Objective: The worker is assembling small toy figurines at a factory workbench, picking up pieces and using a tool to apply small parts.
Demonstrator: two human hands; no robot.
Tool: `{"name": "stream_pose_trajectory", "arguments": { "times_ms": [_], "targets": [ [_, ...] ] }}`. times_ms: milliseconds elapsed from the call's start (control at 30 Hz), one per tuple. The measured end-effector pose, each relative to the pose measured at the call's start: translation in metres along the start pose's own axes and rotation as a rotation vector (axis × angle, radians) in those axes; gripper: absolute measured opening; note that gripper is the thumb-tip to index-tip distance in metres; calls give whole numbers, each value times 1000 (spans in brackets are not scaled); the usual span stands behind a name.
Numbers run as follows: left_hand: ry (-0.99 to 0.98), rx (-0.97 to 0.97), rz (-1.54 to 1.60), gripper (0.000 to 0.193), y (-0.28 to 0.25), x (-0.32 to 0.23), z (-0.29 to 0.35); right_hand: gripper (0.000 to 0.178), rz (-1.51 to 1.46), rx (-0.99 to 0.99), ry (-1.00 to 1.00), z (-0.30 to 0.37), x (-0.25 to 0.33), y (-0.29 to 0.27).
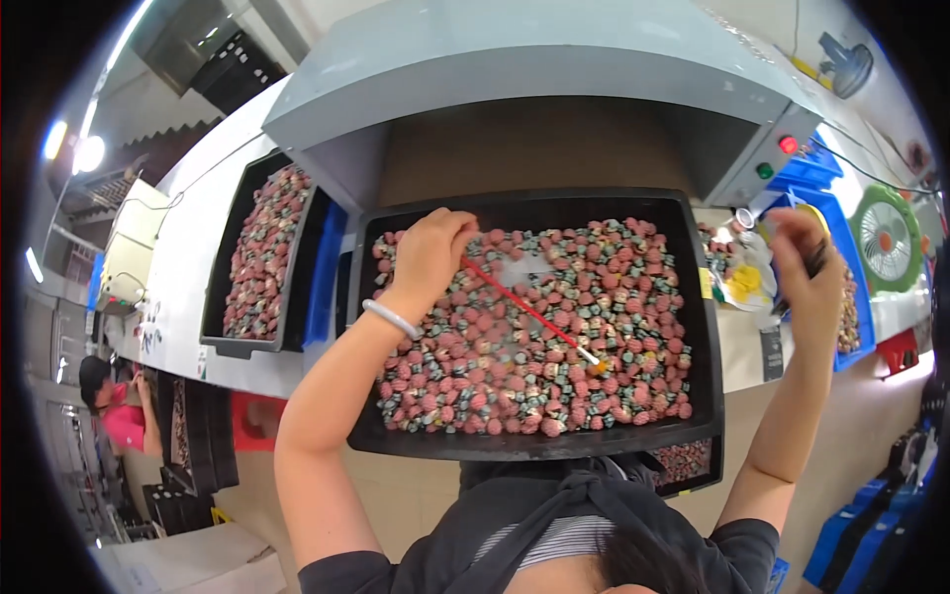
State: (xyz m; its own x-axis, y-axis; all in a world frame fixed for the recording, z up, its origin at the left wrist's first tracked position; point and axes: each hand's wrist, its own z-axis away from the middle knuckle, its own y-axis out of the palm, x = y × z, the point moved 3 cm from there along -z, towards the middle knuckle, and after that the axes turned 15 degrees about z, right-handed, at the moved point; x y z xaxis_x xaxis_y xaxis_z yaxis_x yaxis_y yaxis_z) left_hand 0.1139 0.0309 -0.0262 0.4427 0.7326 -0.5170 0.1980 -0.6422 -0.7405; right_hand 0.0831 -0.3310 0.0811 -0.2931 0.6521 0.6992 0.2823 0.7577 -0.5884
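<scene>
A black tray (693, 396) is full of small pink, grey-green and cream pieces (475, 366). Over its far left part is my left hand (430, 252), its fingers drawn together; whatever they may pinch is hidden. A thin red stick (524, 309) with a white end slants across the pieces, its upper end beside this hand. An orange bit (598, 367) lies at the white end. My right hand (807, 259) is raised beyond the tray's right side, near a bag with yellow items (744, 281). Motion blurs its fingers, and a dark spot shows among them.
A grey machine housing (554, 79) arches over the tray's far side, with red and green buttons. At left stands another filled black tray (247, 345). Blue bins (859, 297) and a green fan (884, 238) are at right. A person in pink (129, 421) works far left.
</scene>
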Motion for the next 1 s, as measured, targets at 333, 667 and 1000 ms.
{"name": "stream_pose_trajectory", "arguments": {
  "times_ms": [333, 667, 1000],
  "targets": [
    [-611, 194, 1373, 15, -17, -96, 63, 47, -276, 744, -96, 67, 77, 131],
    [-703, 205, 1601, 16, -6, -91, 68, 38, -294, 522, -458, 67, 67, 148],
    [-496, 153, 1462, 23, -13, -86, 70, 27, -11, 286, -790, 67, 67, 133]
  ]
}}
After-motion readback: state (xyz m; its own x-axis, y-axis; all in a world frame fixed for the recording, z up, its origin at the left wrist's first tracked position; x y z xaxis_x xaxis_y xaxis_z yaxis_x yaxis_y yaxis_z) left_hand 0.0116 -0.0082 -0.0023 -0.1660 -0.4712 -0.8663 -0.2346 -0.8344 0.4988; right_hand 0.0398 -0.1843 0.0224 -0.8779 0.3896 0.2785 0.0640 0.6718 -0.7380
